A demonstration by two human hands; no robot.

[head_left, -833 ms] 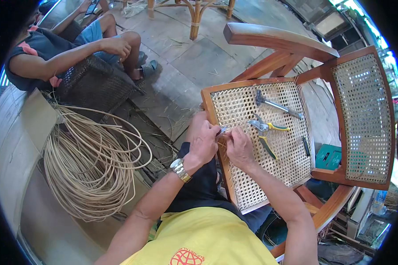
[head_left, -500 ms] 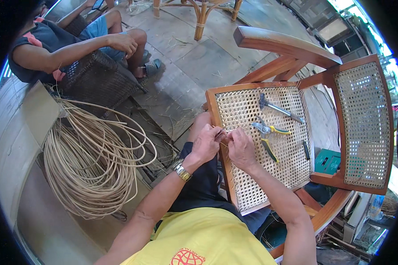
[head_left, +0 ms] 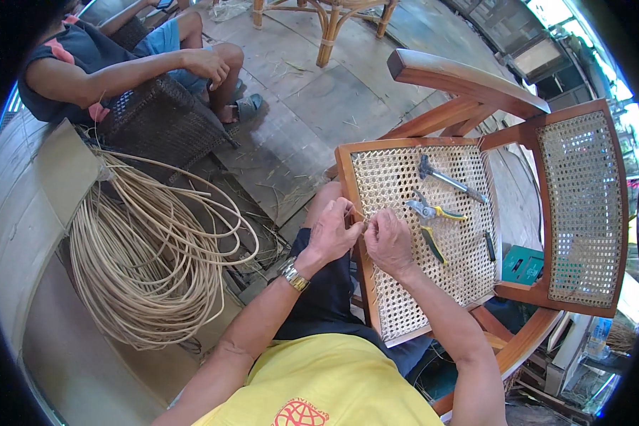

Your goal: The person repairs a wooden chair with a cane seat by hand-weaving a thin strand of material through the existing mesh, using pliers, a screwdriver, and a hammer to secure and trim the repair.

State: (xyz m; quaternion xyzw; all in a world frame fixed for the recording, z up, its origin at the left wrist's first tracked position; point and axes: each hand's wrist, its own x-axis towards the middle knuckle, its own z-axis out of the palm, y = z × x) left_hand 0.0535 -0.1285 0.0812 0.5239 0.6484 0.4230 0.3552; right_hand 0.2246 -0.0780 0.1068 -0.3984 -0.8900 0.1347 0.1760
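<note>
A wooden chair lies tipped before me, its woven cane seat [head_left: 405, 298] facing up. At the left rail of the seat, my left hand [head_left: 331, 233] is closed, fingers curled at the wood and thumb pointing to the right hand; what it grips is hidden. Just beside it, my right hand [head_left: 390, 243] pinches a thin cane strand [head_left: 366, 221] at the edge of the weave. On the seat lie a hammer [head_left: 453, 179], pruning shears [head_left: 430, 209] with yellow and black handles, and a small dark narrow tool [head_left: 490, 246].
A big coil of rattan [head_left: 142, 277] hangs at my left beside a pale curved panel [head_left: 46, 184]. Another person [head_left: 85, 78] sits at the far left in a dark woven chair [head_left: 167, 117]. A green box [head_left: 524, 264] shows behind the chair's backrest [head_left: 582, 206]. A rattan table leg [head_left: 326, 42] stands ahead.
My left hand's fingers have shifted up a little along the rail, and its thumb has straightened toward the right hand. The right hand stays near the seat edge. The view has shifted slightly.
</note>
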